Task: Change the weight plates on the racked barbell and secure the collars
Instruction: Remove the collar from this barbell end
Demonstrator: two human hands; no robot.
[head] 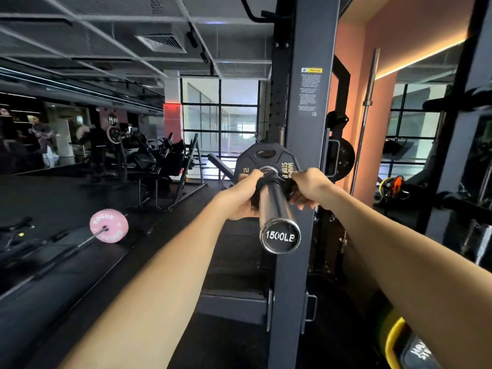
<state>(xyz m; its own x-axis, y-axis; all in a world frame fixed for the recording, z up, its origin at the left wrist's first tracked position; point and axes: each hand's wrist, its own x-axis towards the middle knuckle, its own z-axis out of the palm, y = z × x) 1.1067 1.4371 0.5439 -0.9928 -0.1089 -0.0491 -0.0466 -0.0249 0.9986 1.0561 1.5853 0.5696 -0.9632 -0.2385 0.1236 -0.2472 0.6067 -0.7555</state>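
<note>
Here, the left hand (241, 194) and right hand (308, 186) both curl their grip around a dark collar (269, 182) on the racked barbell sleeve (277, 209), just before a black plate (266, 161). Likely collar-securing step; next, press it flush and lock. No containers visible.

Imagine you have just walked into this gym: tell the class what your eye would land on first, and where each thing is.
First, the chrome barbell sleeve jutting toward the camera at centre, its end cap reading 1500LB. Behind it, both hands, the left hand and the right hand, grip a black collar against a black weight plate. Lower left, a pink plate glows on another bar near the dark floor.
</note>
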